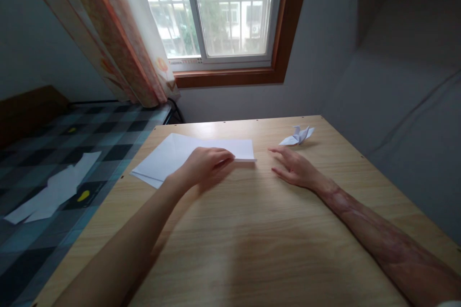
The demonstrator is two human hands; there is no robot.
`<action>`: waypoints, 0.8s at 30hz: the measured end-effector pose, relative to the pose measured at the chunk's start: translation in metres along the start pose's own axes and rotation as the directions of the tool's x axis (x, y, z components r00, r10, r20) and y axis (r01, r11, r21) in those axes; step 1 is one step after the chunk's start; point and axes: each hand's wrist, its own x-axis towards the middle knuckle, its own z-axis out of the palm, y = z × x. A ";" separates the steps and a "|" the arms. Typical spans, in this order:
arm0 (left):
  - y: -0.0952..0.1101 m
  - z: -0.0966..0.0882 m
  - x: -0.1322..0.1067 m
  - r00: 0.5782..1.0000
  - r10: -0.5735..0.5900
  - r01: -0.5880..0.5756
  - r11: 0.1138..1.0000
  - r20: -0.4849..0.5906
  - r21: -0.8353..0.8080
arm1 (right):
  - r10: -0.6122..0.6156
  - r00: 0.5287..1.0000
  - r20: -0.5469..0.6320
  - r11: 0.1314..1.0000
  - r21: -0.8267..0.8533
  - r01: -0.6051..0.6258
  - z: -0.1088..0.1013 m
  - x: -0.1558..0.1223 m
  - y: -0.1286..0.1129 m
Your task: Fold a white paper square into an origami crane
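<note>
White sheets of paper (pixel 173 151) lie at the far left of the wooden table. My left hand (pixel 207 163) is over their right part, its fingers closed at the front edge of a folded sheet (pixel 243 149). Just right of that sheet, my right hand (pixel 293 165) holds nothing, with thumb and forefinger apart near the tabletop. Beyond its fingertips stands a white folded paper crane (pixel 299 136), apart from the hand. How much paper the left fingers pinch is partly hidden.
The wooden table (pixel 223 249) reaches toward the wall below a window (pixel 234 9). Left of it is a bed with a checked cover (pixel 118 127), where cut white paper pieces (pixel 59 192) lie. A patterned curtain (pixel 118 33) hangs beside the window.
</note>
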 end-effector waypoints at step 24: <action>0.009 0.021 0.015 0.837 -0.531 0.144 0.445 -0.131 -0.884 | 0.536 0.801 -0.268 0.702 0.669 -0.246 -0.004 0.016 0.005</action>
